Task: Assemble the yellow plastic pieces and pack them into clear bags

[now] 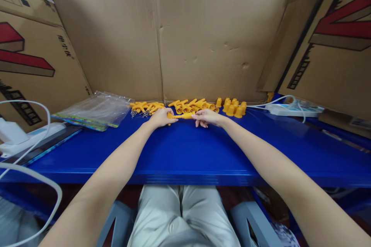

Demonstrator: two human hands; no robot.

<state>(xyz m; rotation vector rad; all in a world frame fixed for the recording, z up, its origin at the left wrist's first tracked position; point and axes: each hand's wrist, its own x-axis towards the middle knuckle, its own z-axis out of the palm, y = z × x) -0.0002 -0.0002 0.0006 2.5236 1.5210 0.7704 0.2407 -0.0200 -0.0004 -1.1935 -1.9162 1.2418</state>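
Note:
A long orange plastic piece lies across the blue table between my two hands. My left hand is closed round its left end. Fingers curled, my right hand grips its right end. Just behind them lies a heap of orange T-shaped parts. Another small heap of orange parts with short metal chains lies to the left. A cluster of small orange caps stands to the right.
Cardboard walls close in the back and both sides. A stack of clear plastic bags lies at the left. A white power strip with cable sits at the right, white cables and a dark flat device at far left.

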